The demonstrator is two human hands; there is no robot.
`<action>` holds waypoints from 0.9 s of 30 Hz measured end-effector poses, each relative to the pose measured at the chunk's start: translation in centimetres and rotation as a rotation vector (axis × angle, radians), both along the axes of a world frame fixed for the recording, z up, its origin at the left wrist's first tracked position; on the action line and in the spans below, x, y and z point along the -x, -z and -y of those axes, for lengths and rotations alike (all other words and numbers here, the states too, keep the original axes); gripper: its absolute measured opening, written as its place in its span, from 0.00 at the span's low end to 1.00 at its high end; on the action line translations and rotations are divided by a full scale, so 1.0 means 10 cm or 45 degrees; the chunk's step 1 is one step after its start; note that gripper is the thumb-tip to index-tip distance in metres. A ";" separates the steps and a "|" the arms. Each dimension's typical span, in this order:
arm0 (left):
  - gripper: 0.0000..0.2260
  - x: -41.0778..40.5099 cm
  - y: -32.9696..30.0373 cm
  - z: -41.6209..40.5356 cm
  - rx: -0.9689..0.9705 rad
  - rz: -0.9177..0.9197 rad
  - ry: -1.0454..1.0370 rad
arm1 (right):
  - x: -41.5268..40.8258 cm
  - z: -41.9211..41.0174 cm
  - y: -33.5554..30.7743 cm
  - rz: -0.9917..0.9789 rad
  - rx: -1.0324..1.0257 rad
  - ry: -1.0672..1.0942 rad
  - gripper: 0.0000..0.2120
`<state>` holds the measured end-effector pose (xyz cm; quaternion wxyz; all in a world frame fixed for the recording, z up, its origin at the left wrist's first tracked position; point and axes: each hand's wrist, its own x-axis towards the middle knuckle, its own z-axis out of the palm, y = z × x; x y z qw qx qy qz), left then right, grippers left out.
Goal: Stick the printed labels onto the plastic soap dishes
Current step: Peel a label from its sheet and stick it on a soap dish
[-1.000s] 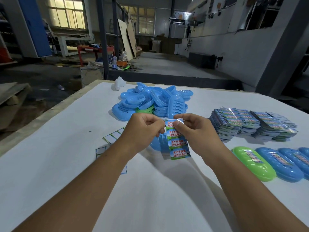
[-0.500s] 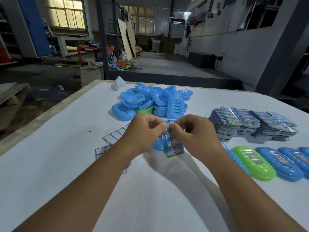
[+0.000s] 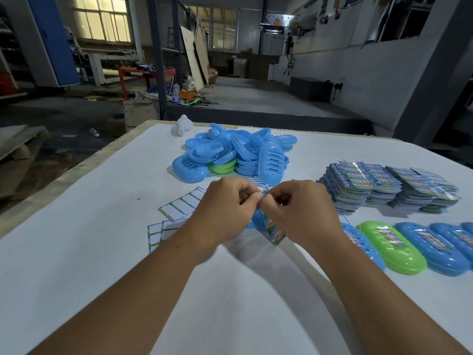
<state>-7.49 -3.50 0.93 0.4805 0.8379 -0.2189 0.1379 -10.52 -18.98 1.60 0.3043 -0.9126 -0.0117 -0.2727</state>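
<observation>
Head view looks down on a white tabletop [image 3: 76,252] whose left edge runs diagonally from the near left up to the far corner, with dark workshop floor beyond it. Bare white surface spreads widely in the near half, under and between the two forearms, and along the left side. At the far middle lies a heap of soap dishes [image 3: 235,155], mostly blue with some green ones low in the pile, set back from the far edge. To the right, fanned stacks of printed labels [image 3: 389,185] sit near the right border of the frame. Nearer, along the right side, a row of labelled dishes [image 3: 414,244] lies side by side, touching, one green among blue. Left of the hands, used backing sheets [image 3: 181,204] lie flat, partly overlapping. A small white object [image 3: 183,125] stands by the far left corner. Over the tabletop's middle, the left hand [image 3: 225,211] and the right hand [image 3: 302,213] meet fingertip to fingertip, each with fingers curled, pinching the top of a label strip [image 3: 275,230] that hangs down between them.
</observation>
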 end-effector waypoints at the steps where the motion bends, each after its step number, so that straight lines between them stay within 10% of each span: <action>1: 0.05 0.00 0.00 0.00 0.002 0.002 -0.004 | 0.00 0.00 0.01 0.013 0.015 0.005 0.21; 17: 0.06 -0.10 -0.01 -0.05 0.044 -0.070 -0.171 | -0.04 0.09 -0.03 -0.017 -0.090 -0.067 0.13; 27: 0.11 -0.25 -0.05 -0.30 -0.507 -0.218 -0.527 | -0.10 0.23 -0.03 -0.235 -0.300 -0.058 0.19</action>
